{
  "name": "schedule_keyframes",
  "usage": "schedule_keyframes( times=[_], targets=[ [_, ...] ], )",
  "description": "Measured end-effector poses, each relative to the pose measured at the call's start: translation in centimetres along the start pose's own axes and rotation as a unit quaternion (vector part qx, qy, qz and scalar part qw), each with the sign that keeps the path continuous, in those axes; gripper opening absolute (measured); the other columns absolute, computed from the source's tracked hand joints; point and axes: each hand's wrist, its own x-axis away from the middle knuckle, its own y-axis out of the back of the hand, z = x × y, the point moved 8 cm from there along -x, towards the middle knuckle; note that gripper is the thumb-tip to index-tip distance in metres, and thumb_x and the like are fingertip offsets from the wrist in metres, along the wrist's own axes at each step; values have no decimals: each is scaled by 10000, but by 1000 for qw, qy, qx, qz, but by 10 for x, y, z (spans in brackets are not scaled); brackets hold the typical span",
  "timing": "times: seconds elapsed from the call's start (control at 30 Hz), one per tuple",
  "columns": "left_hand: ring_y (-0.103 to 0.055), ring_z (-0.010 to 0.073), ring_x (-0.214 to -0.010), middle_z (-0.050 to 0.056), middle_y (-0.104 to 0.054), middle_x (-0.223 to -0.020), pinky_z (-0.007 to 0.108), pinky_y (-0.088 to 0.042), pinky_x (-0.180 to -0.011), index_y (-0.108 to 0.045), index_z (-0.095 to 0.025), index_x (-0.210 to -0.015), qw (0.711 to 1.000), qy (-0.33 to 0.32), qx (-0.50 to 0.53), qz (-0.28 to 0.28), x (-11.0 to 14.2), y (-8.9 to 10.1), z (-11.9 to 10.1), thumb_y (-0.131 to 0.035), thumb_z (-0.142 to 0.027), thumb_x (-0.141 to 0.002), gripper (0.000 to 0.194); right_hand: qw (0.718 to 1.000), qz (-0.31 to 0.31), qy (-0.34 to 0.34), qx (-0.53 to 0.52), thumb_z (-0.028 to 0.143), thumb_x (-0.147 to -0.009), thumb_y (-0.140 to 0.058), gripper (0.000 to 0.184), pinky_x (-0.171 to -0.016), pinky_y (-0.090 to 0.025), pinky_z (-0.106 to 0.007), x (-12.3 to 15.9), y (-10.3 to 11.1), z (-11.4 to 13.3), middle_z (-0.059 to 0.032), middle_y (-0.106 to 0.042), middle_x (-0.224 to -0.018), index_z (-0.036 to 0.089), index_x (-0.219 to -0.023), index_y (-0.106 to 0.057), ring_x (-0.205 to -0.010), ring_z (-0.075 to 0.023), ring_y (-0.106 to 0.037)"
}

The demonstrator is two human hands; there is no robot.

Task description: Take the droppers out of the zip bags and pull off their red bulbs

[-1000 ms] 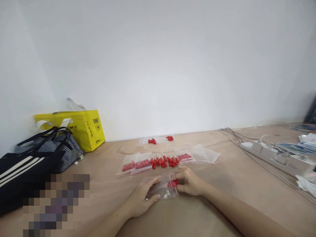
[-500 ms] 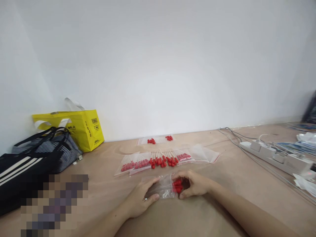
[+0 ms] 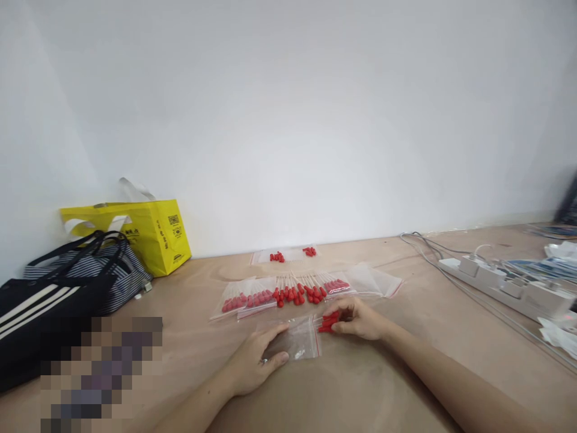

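My left hand (image 3: 256,362) holds the left part of a small clear zip-lock bag (image 3: 301,340), thumb and fingers curved round it. The bag lies flat with its red-lined mouth toward the right. My right hand (image 3: 358,320) is closed on a few red-headed sticks (image 3: 328,322) just beyond that mouth; their pale shafts point left toward the bag and are partly hidden. Behind my hands, loose red-headed sticks (image 3: 295,293) lie fanned out, with filled clear bags (image 3: 256,299) on their left and another filled bag (image 3: 336,286) on their right.
Farther back, a clear bag (image 3: 293,257) bears two small clusters of red pieces. To its front right lies a flat clear bag (image 3: 374,281). A yellow bag (image 3: 169,240) and a dark striped bag (image 3: 58,307) stand left. At right are a power strip (image 3: 496,282) and cables (image 3: 464,288).
My right hand has moved slightly up and to the right with the red-headed sticks, away from the bag's mouth. My left hand stays at the bag.
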Motion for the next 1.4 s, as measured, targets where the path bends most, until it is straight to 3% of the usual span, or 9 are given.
schedule_keyframes(
  times=[0.13, 0.23, 0.4, 0.47, 0.57, 0.77, 0.93, 1.17, 1.4],
  targets=[
    [-431, 230, -1132, 46, -476, -1256, 398, -327, -964, -435, -247, -1215, 1000, 5, 4, -3, 1, 2, 0, -497, -379, -764, 473, 998, -6, 0, -67, 284, -639, -659, 163, -649, -448, -258, -1, 10, 2, -41, -645, -813, 183, -766, -669, -725, -146, -583],
    [-430, 232, -1134, 50, -473, -1259, 400, -328, -965, -439, -240, -1214, 1000, 9, 5, -2, 1, 2, 0, -495, -379, -763, 475, 994, -45, -23, -99, 272, -614, -676, 133, -624, -437, -239, 2, 37, -2, -25, -651, -734, 179, -709, -672, -665, -124, -576],
    [-427, 235, -1141, 51, -478, -1256, 405, -323, -973, -455, -236, -1203, 1000, 3, 6, -3, 1, 2, 0, -493, -387, -763, 467, 967, -217, -56, -123, 327, -561, -694, 203, -556, -428, -238, 13, 98, -21, -14, -629, -611, 159, -669, -654, -538, -101, -527],
    [-424, 235, -1145, 54, -474, -1260, 407, -321, -974, -454, -233, -1205, 1000, 3, 3, -4, 0, 1, 0, -489, -395, -765, 470, 947, -295, -56, -113, 386, -562, -675, 259, -570, -442, -256, 13, 109, -25, -32, -641, -642, 155, -675, -641, -553, -117, -544],
    [-426, 234, -1144, 52, -480, -1254, 402, -321, -977, -463, -237, -1198, 1000, 4, 3, -9, 0, 1, 1, -495, -392, -761, 464, 934, -346, -56, -75, 426, -600, -623, 300, -608, -457, -274, 0, 101, -27, -57, -654, -704, 152, -723, -630, -617, -145, -575],
    [-408, 226, -1161, 42, -465, -1270, 406, -310, -983, -470, -245, -1189, 1000, -6, 3, 3, 0, 0, -1, -485, -386, -774, 438, 921, -380, -73, 39, 381, -646, -560, 257, -635, -452, -318, -32, 57, -30, -71, -644, -723, 157, -747, -637, -645, -188, -583],
    [-416, 220, -1156, 44, -473, -1262, 402, -313, -982, -492, -247, -1164, 1000, -15, 1, 5, -1, 0, -3, -485, -385, -777, 411, 919, -364, -66, 134, 309, -641, -569, 230, -670, -432, -329, -40, 37, -23, -72, -629, -724, 159, -791, -658, -645, -185, -558],
    [-417, 228, -1156, 51, -470, -1265, 398, -318, -978, -500, -228, -1157, 1000, -24, -3, 3, 0, 0, -4, -481, -385, -781, 408, 931, -315, -34, 179, 321, -739, -501, 230, -667, -415, -290, -23, 34, -2, -68, -623, -755, 155, -811, -643, -685, -167, -547],
    [-401, 225, -1167, 56, -466, -1268, 402, -306, -983, -490, -227, -1167, 1000, -27, -1, 3, -1, -2, -2, -478, -375, -786, 409, 966, -63, 50, 246, 394, -650, -644, 205, -701, -386, -299, 12, -12, 29, -32, -596, -784, 218, -756, -650, -780, -182, -513]
  ],
)
